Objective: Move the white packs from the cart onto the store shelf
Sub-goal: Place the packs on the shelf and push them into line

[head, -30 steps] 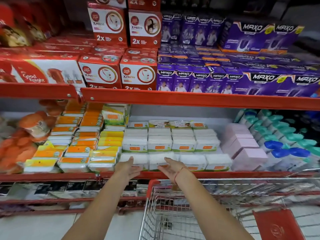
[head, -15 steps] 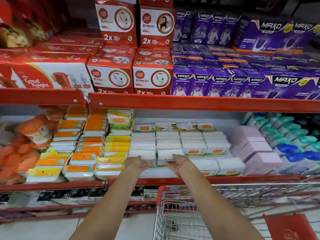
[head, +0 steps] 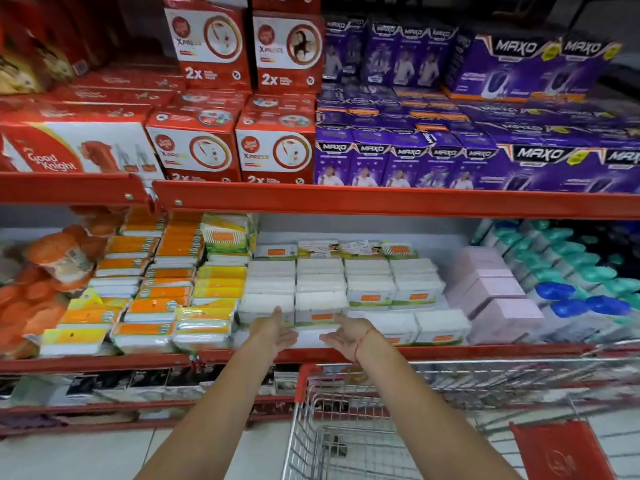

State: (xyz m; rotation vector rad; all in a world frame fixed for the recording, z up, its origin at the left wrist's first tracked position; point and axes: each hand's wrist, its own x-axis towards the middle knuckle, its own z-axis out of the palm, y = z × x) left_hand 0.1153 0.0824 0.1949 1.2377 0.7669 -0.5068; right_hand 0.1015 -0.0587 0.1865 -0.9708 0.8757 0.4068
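Note:
Several white packs (head: 370,289) with orange labels sit stacked in rows on the red-edged middle shelf (head: 450,351). My left hand (head: 273,332) and my right hand (head: 344,336) reach over the shelf's front edge, palms facing each other, fingers apart. Both hands are empty. They sit just in front of two front-stack packs (head: 320,306), fingertips at or near their lower edges. A bare white patch of shelf floor (head: 308,337) lies between my hands. The wire cart (head: 381,427) stands below my right arm; its visible part holds no white packs.
Orange and yellow packs (head: 145,306) fill the shelf left of the white ones. Pink boxes (head: 498,306) and blue and teal bottles (head: 581,289) stand to the right. Red boxes (head: 207,147) and purple boxes (head: 450,161) load the shelf above. A lower shelf (head: 104,407) holds dark items.
The two front white packs have slid back onto the stack. My hands have opened and drawn slightly back from them, leaving a bare gap at the shelf's front. The view shifted left.

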